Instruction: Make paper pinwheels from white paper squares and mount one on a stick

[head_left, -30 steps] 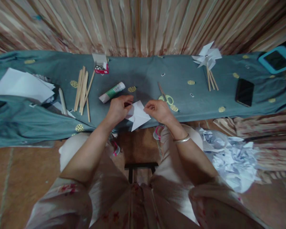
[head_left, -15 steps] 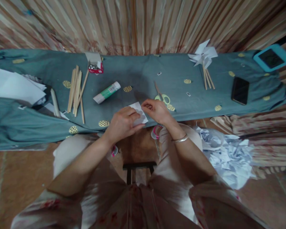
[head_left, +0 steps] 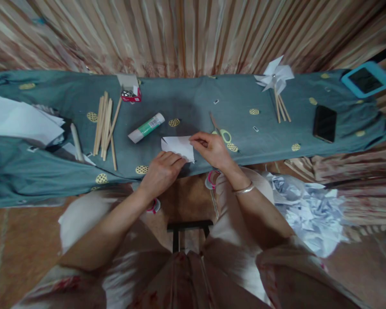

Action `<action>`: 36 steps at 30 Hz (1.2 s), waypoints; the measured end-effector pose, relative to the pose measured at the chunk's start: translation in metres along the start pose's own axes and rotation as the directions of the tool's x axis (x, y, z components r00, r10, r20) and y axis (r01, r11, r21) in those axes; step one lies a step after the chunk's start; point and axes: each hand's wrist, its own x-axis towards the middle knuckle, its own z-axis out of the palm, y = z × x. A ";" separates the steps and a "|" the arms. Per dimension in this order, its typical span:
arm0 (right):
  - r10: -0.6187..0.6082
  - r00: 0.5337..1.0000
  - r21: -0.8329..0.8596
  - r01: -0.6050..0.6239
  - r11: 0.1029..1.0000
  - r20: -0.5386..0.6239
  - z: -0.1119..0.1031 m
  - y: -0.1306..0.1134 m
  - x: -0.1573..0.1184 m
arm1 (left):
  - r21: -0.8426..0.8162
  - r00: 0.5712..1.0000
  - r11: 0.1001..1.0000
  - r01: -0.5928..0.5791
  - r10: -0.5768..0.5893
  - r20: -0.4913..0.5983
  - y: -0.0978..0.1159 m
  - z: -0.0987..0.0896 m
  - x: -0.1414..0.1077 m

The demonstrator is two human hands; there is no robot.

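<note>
A small white paper square (head_left: pixel 180 145) lies low over the table's near edge, with a cut visible at its far left corner. My left hand (head_left: pixel 161 172) has its fingers bent together at the paper's near edge and seems to grip it there; the thumb is hidden. Thumb and forefinger of my right hand (head_left: pixel 210 149) pinch the paper's far right corner. Just beyond that hand lie scissors (head_left: pixel 225 135) with pale green handles, partly covered by it. A glue stick (head_left: pixel 146 127) with a green label rests to the left of the paper.
Wooden sticks (head_left: pixel 103 126) and an open red box of metal pins (head_left: pixel 131 93) are on the left, near stacked white paper (head_left: pixel 22 120). A paper pinwheel (head_left: pixel 274 77), a black phone (head_left: pixel 324 123) and a blue-framed device (head_left: pixel 367 79) are on the right. Paper scraps (head_left: pixel 312 210) fill a bag below.
The paper now lies wider and squarer, showing more of its face and the corner cut. My left hand has shifted slightly left and nearer me; my right hand now touches the corner.
</note>
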 end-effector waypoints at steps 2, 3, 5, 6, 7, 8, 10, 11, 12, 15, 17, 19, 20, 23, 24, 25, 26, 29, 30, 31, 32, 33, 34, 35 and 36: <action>-0.023 1.000 0.050 0.023 0.998 0.006 0.001 0.000 -0.002 | -0.018 0.999 0.999 0.028 -0.029 -0.035 -0.003 0.002 -0.004; -0.035 0.999 0.056 0.034 0.998 0.019 0.002 0.000 -0.003 | -0.028 0.998 0.999 0.037 -0.038 -0.048 -0.005 0.003 -0.007; -0.057 0.996 0.045 0.054 0.998 0.065 0.004 0.000 -0.006 | -0.048 0.997 0.998 0.040 -0.043 -0.068 -0.006 0.005 -0.011; -0.065 0.993 0.039 0.062 0.997 0.096 0.005 0.000 -0.007 | -0.058 0.996 0.997 0.040 -0.044 -0.075 -0.006 0.006 -0.013; -0.073 0.989 0.036 0.069 0.997 0.130 0.005 0.000 -0.009 | -0.074 0.996 0.996 0.043 -0.049 -0.080 -0.006 0.006 -0.014; -0.081 0.983 0.034 0.076 0.996 0.163 0.006 0.000 -0.010 | -0.098 0.995 0.994 0.053 -0.061 -0.079 -0.006 0.006 -0.015; -0.094 0.972 0.040 0.088 0.995 0.217 0.006 -0.001 -0.012 | -0.167 0.992 0.981 0.095 -0.107 -0.062 -0.007 0.007 -0.017; -0.099 0.966 0.047 0.090 0.995 0.239 0.005 -0.001 -0.013 | -0.209 0.989 0.970 0.125 -0.138 -0.048 -0.007 0.007 -0.018; -0.102 0.961 0.056 0.090 0.994 0.259 0.004 -0.001 -0.013 | -0.251 0.985 0.956 0.155 -0.169 -0.037 -0.007 0.007 -0.019; -0.102 0.951 0.091 0.079 0.993 0.293 0.001 -0.003 -0.014 | -0.345 0.967 0.910 0.231 -0.253 -0.019 -0.008 0.007 -0.020; -0.100 0.950 0.113 0.069 0.991 0.297 0.000 -0.003 -0.015 | -0.383 0.960 0.888 0.254 -0.281 -0.016 -0.009 0.007 -0.021; -0.100 0.950 0.142 0.059 0.988 0.297 0.001 -0.003 -0.015 | -0.403 0.958 0.878 0.259 -0.288 -0.011 -0.009 0.006 -0.020; -0.101 0.950 0.159 0.056 0.986 0.295 0.002 -0.002 -0.015 | -0.408 0.958 0.876 0.257 -0.286 -0.009 -0.009 0.005 -0.020; -0.108 0.958 0.192 0.057 0.980 0.265 0.005 -0.001 -0.015 | -0.396 0.963 0.883 0.251 -0.268 0.012 -0.008 0.004 -0.019; -0.109 0.961 0.191 0.061 0.980 0.256 0.006 -0.001 -0.014 | -0.388 0.965 0.887 0.248 -0.261 0.020 -0.008 0.004 -0.018; -0.111 0.962 0.184 0.066 0.981 0.249 0.008 -0.001 -0.014 | -0.381 0.967 0.892 0.244 -0.254 0.026 -0.007 0.004 -0.018; -0.112 0.964 0.172 0.071 0.983 0.243 0.009 -0.001 -0.013 | -0.373 0.968 0.896 0.241 -0.248 0.030 -0.007 0.004 -0.018; -0.098 0.973 0.125 0.073 0.990 0.210 0.013 -0.001 -0.012 | -0.365 0.973 0.904 0.224 -0.232 0.024 -0.007 0.005 -0.019; -0.090 0.978 0.112 0.069 0.991 0.190 0.015 -0.001 -0.012 | -0.364 0.973 0.905 0.220 -0.229 0.018 -0.007 0.005 -0.019; -0.082 0.982 0.100 0.066 0.993 0.169 0.016 -0.001 -0.012 | -0.362 0.973 0.907 0.218 -0.229 0.013 -0.007 0.005 -0.019; -0.075 0.986 0.088 0.063 0.994 0.151 0.018 -0.001 -0.011 | -0.357 0.972 0.907 0.222 -0.233 0.010 -0.007 0.005 -0.020; -0.070 0.988 0.073 0.060 0.995 0.135 0.019 -0.002 -0.011 | -0.351 0.970 0.908 0.230 -0.242 0.012 -0.007 0.004 -0.020; -0.064 0.990 0.056 0.057 0.997 0.122 0.020 -0.002 -0.011 | -0.344 0.967 0.907 0.245 -0.255 0.018 -0.007 0.004 -0.021; -0.058 0.992 0.038 0.054 0.998 0.114 0.021 -0.003 -0.011 | -0.336 0.963 0.905 0.261 -0.269 0.025 -0.007 0.004 -0.021; -0.054 0.993 0.021 0.052 0.998 0.108 0.022 -0.004 -0.010 | -0.329 0.959 0.903 0.278 -0.283 0.033 -0.007 0.003 -0.021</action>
